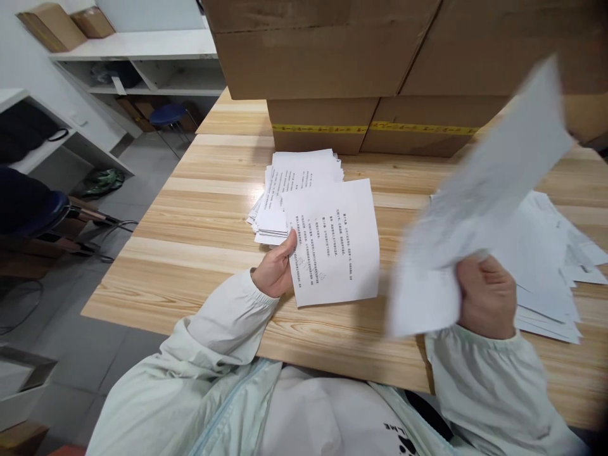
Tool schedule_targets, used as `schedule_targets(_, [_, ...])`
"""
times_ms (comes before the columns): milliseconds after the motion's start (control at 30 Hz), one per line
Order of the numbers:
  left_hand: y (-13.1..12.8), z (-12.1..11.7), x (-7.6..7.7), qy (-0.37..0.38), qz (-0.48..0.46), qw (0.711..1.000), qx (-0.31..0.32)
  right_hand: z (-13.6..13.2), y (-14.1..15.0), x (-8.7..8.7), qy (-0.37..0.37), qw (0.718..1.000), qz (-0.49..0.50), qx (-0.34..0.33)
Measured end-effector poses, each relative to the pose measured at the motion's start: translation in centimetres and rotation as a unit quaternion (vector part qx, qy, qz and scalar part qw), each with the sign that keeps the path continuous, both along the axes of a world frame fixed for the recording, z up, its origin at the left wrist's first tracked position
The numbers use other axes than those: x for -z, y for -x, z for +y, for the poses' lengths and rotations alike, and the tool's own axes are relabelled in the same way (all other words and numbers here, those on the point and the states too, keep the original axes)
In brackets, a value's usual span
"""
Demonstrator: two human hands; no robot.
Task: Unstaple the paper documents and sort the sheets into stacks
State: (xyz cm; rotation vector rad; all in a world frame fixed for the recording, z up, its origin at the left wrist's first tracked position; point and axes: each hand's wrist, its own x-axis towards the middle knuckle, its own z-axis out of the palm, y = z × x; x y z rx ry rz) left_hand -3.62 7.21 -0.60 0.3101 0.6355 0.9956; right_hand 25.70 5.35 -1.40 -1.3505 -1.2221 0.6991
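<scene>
Head view: a printed sheet (339,244) is pinched in the left hand (275,267), just in front of the left paper pile (313,166) on the table (161,266), and a blurry sheet (479,196) is clutched in the right hand (489,296) near the right paper pile (541,247). Neither's set down yet, so probably mid-job; what's left can't be told.

On the table (190,244), I saw the left paper pile (308,166), stacked cartons (323,114) behind it, and, well apart, the right paper pile (546,263); a stool (168,114) stood beyond the table's left edge.
</scene>
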Motion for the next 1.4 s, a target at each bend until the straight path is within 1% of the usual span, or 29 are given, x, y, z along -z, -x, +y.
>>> schedule_targets(33, [-0.1, 0.0, 0.0, 0.002, 0.002, 1.000, 0.001, -0.5, 0.9, -0.1, 0.019, 1.000, -0.017, 0.013])
schedule_targets(67, [-0.1, 0.0, 0.0, 0.003, 0.003, 1.000, 0.004, -0.9, 1.9, -0.2, 0.036, 0.999, -0.025, 0.008])
schedule_targets(167, [-0.6, -0.1, 0.1, -0.005, 0.005, 1.000, 0.015, -1.9, 4.2, 0.0, 0.060, 0.995, -0.070, -0.049])
schedule_targets(233, [-0.9, -0.3, 0.1, -0.025, 0.005, 0.999, 0.022, -2.4, 5.2, 0.3, 0.065, 0.991, -0.089, -0.076])
schedule_targets(333, [-1.3, -0.5, 0.1, -0.059, 0.016, 0.998, 0.028, -2.7, 5.7, 0.8, 0.064, 0.985, -0.113, -0.111])
schedule_targets(400, [-1.3, -0.7, 0.2, -0.074, 0.035, 0.996, 0.019, -2.7, 5.6, 1.0, 0.043, 0.982, -0.139, -0.117])
schedule_targets(467, [-1.3, -0.9, 0.4, -0.085, 0.063, 0.994, 0.016, -2.3, 5.3, 1.2, -0.006, 0.987, -0.140, -0.079])
schedule_targets(533, [-1.2, -1.2, 0.5, -0.106, 0.100, 0.989, 0.034, -1.8, 5.0, 1.3, -0.066, 0.993, -0.093, -0.036])
schedule_targets(567, [-1.1, -1.3, 0.5, -0.125, 0.122, 0.984, 0.046, -1.6, 4.7, 1.3, -0.083, 0.994, -0.059, -0.038])
schedule_targets(600, [-1.1, -1.6, 0.5, -0.150, 0.145, 0.976, 0.057, -1.5, 4.6, 1.4, -0.084, 0.994, -0.028, -0.067])
schedule_targets(667, [-1.1, -2.0, -0.2, -0.212, 0.193, 0.956, 0.068, -1.4, 4.4, 1.3, -0.050, 0.986, 0.009, -0.160])
schedule_targets(700, [-1.0, -2.3, -0.7, -0.244, 0.217, 0.943, 0.065, -1.5, 4.4, 1.2, -0.033, 0.980, 0.017, -0.197])
schedule_targets(733, [-0.9, -2.5, -1.4, -0.275, 0.238, 0.929, 0.059, -1.7, 4.5, 0.9, -0.031, 0.975, 0.022, -0.217])
schedule_targets(767, [-0.8, -2.7, -2.2, -0.307, 0.252, 0.916, 0.053, -1.9, 4.7, 0.6, -0.051, 0.972, 0.029, -0.226])
schedule_targets(867, [-0.5, -3.0, -4.2, -0.380, 0.255, 0.888, 0.037, -2.2, 5.5, -0.6, -0.174, 0.959, 0.069, -0.212])
schedule_targets(900, [-0.5, -3.0, -4.5, -0.393, 0.254, 0.883, 0.028, -2.3, 5.8, -0.9, -0.202, 0.953, 0.073, -0.212])
schedule_targets(933, [-0.5, -3.0, -4.6, -0.402, 0.256, 0.879, 0.016, -2.3, 6.0, -1.0, -0.214, 0.951, 0.066, -0.215])
schedule_targets(967, [-0.5, -2.9, -4.5, -0.405, 0.262, 0.876, 0.005, -2.3, 6.2, -1.0, -0.212, 0.952, 0.051, -0.214])
schedule_targets(1033, [-0.7, -2.7, -3.9, -0.403, 0.278, 0.872, -0.009, -2.3, 6.4, -0.6, -0.178, 0.963, 0.016, -0.202])
schedule_targets(1133, [-1.1, -2.5, -3.0, -0.394, 0.289, 0.872, -0.009, -2.5, 6.4, 0.5, -0.143, 0.977, 0.003, -0.159])
schedule_targets(1167, [-1.2, -2.5, -2.9, -0.398, 0.288, 0.871, -0.006, -2.5, 6.3, 0.7, -0.136, 0.978, 0.002, -0.158])
schedule_targets(1300, [-1.5, -2.6, -3.4, -0.427, 0.276, 0.861, 0.017, -2.6, 6.3, 0.6, -0.105, 0.974, -0.012, -0.202])
schedule_targets(1400, [-1.7, -2.7, -3.6, -0.409, 0.280, 0.868, 0.033, -2.8, 6.4, 0.5, -0.090, 0.976, -0.012, -0.198])
